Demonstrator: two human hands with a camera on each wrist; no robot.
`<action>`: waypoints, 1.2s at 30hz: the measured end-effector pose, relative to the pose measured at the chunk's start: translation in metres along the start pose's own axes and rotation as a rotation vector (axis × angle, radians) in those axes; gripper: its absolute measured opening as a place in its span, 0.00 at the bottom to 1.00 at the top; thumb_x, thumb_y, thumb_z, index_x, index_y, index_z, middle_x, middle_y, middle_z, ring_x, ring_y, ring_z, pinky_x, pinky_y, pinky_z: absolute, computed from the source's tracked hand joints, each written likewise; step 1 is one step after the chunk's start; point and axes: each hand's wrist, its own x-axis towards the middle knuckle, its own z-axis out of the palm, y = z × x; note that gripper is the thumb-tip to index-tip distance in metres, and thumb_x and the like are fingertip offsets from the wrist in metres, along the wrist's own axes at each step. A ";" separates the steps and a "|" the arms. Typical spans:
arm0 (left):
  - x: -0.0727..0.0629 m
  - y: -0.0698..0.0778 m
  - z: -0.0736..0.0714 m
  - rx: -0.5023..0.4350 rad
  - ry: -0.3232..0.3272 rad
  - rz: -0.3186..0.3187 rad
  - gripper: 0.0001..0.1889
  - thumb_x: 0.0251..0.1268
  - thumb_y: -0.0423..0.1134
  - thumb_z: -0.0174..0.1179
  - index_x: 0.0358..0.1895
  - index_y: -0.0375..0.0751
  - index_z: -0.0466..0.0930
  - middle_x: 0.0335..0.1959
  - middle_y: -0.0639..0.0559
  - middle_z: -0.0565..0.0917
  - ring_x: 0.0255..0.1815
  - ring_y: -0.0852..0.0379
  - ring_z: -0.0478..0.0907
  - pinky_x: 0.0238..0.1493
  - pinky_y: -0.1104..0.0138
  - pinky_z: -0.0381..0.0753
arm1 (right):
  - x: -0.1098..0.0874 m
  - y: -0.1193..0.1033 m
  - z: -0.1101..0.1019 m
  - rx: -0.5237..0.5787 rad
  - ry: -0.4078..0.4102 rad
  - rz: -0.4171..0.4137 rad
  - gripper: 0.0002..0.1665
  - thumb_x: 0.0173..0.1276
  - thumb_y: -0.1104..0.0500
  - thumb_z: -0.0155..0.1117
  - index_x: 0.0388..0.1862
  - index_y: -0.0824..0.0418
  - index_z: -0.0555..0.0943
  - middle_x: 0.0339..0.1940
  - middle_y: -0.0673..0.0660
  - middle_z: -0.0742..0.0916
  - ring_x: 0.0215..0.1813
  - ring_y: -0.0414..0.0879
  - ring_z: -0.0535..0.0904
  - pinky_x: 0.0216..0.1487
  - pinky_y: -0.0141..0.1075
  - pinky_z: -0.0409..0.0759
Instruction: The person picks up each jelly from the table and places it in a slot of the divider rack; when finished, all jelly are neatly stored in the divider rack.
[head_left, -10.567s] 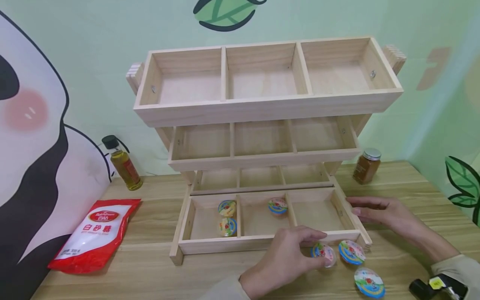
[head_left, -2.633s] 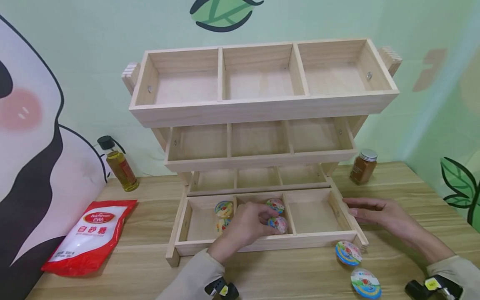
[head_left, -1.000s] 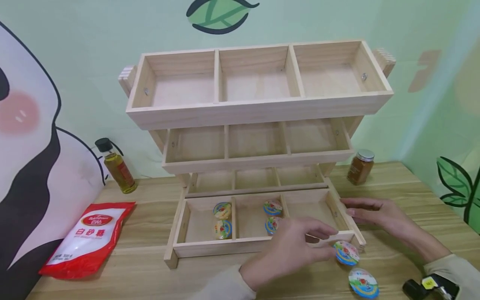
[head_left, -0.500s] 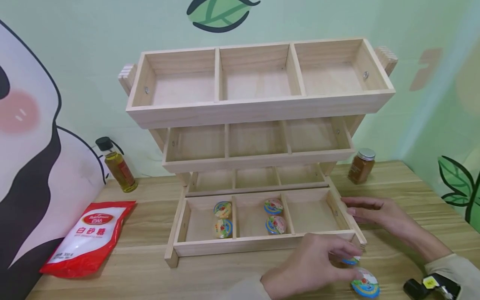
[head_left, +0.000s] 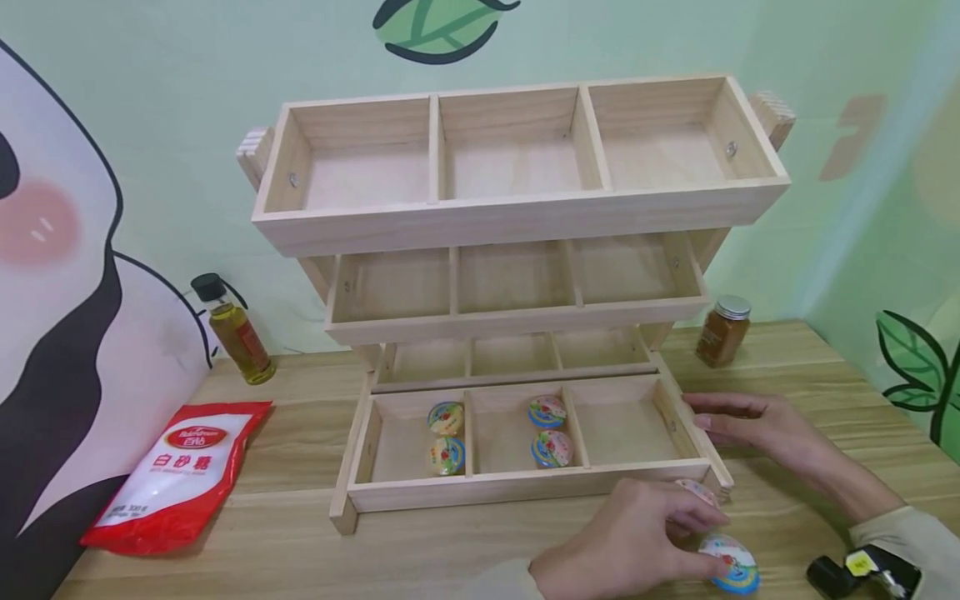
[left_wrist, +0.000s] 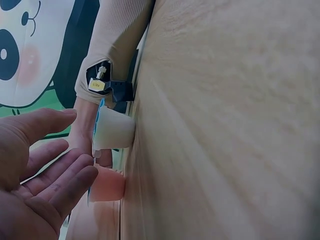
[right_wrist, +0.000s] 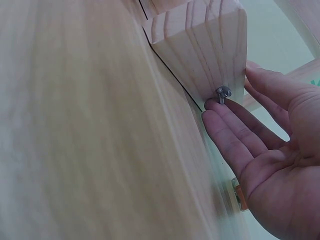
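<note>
My left hand (head_left: 630, 537) reaches over the table, fingers and thumb apart, near two jelly cups with printed lids. In the left wrist view, the white jelly cup (left_wrist: 114, 129) and the pink jelly cup (left_wrist: 108, 184) stand just beyond its fingertips. In the head view the hand partly covers the pink one. My right hand (head_left: 772, 425) touches the right side of the wooden tiered box (head_left: 525, 492). Its fingers meet the wooden side piece (right_wrist: 200, 45) beside a metal bolt. Two jelly cups (head_left: 446, 418) lie in the bottom tier's left compartment, two pinkish jelly cups (head_left: 552, 448) in its middle one.
The box's upper tray (head_left: 517, 225) overhangs the lower tiers, each split into three compartments. A red-and-white sugar bag (head_left: 180, 479) lies at left. Behind it stands an oil bottle (head_left: 236, 333); a brown jar (head_left: 723, 332) stands at right behind my right hand.
A second pinkish jelly cup has gone from my left hand into the middle compartment. That hand then moved back right to the cups on the table. The right hand stays at the box's side.
</note>
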 end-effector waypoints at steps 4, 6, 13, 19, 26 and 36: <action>-0.001 0.001 0.001 0.001 -0.011 -0.027 0.17 0.63 0.39 0.79 0.53 0.39 0.90 0.49 0.57 0.91 0.46 0.82 0.79 0.45 0.87 0.75 | 0.001 0.001 0.000 0.006 0.001 -0.004 0.29 0.79 0.52 0.68 0.72 0.65 0.80 0.70 0.67 0.81 0.58 0.35 0.84 0.56 0.29 0.82; -0.002 0.001 0.002 -0.007 -0.020 -0.043 0.16 0.64 0.39 0.78 0.53 0.39 0.90 0.48 0.58 0.91 0.46 0.83 0.79 0.45 0.87 0.75 | 0.001 0.002 0.000 0.024 -0.001 -0.011 0.28 0.79 0.54 0.68 0.72 0.67 0.79 0.70 0.68 0.81 0.57 0.35 0.84 0.56 0.30 0.83; -0.002 0.003 0.004 0.005 -0.049 -0.088 0.15 0.64 0.40 0.79 0.52 0.43 0.91 0.47 0.61 0.91 0.45 0.84 0.79 0.43 0.88 0.75 | 0.002 0.003 0.000 0.048 -0.004 -0.014 0.28 0.79 0.56 0.67 0.72 0.69 0.78 0.71 0.70 0.80 0.56 0.35 0.85 0.55 0.32 0.85; -0.002 0.005 0.006 -0.062 -0.126 -0.208 0.17 0.64 0.43 0.78 0.55 0.46 0.90 0.47 0.68 0.90 0.44 0.86 0.78 0.44 0.88 0.75 | 0.001 0.000 0.000 0.045 -0.011 -0.011 0.29 0.80 0.55 0.67 0.72 0.68 0.78 0.71 0.69 0.80 0.56 0.36 0.85 0.55 0.32 0.85; 0.000 0.006 0.009 -0.088 -0.186 -0.223 0.19 0.65 0.40 0.78 0.58 0.43 0.89 0.48 0.67 0.90 0.44 0.86 0.77 0.44 0.88 0.75 | 0.001 0.000 0.000 0.012 -0.002 -0.009 0.29 0.79 0.52 0.69 0.71 0.66 0.80 0.69 0.66 0.83 0.57 0.38 0.86 0.55 0.31 0.84; 0.000 0.004 0.012 -0.184 -0.202 -0.249 0.22 0.65 0.38 0.77 0.61 0.40 0.87 0.50 0.64 0.90 0.42 0.86 0.77 0.43 0.87 0.76 | 0.002 0.001 -0.001 0.019 -0.010 -0.011 0.28 0.79 0.52 0.68 0.71 0.66 0.80 0.70 0.66 0.82 0.57 0.37 0.85 0.55 0.32 0.84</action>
